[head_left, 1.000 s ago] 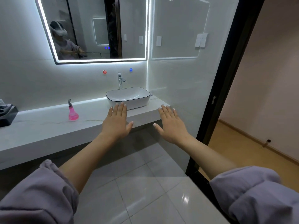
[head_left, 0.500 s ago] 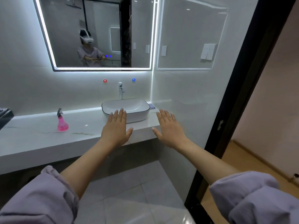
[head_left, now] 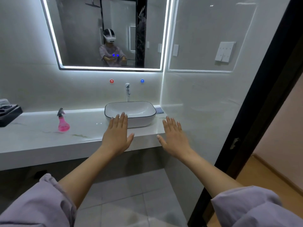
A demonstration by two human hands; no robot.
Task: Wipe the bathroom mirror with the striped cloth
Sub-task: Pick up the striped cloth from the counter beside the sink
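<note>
Left hand (head_left: 116,135): held out flat, palm down, fingers together and extended; nothing was grasped.
Right hand (head_left: 175,136): held out flat, palm down, fingers slightly spread; nothing was grasped, and it was kept apart from the left hand.
Sleeves: lilac fabric was pushed up both forearms, which were bare from elbow to wrist.
Striped cloth (head_left: 159,110): a small blue-striped piece was laid flat on the counter, beyond the right hand and to its inner side, just beside the right end of the basin; only part was seen and it was untouched by either hand.
Mirror (head_left: 85,31): mounted on the wall well above and beyond both hands, edged with a lit white strip; a person with a headset and outstretched arms was reflected in it.
Basin (head_left: 130,113): a white bowl with a dark rim was set on the counter directly beyond the left hand, whose fingertips overlapped its near wall in the view; contact could not be told.
Tap (head_left: 127,91): a chrome upright was fixed behind the basin.
Spray bottle (head_left: 63,122): pink, with a grey trigger, stood on the counter well to the outer side of the left hand.
Counter (head_left: 41,138): pale marbled stone, its front edge was crossed by both hands in the view.
Black tray (head_left: 9,113): placed at the far outer end of the counter.
</note>
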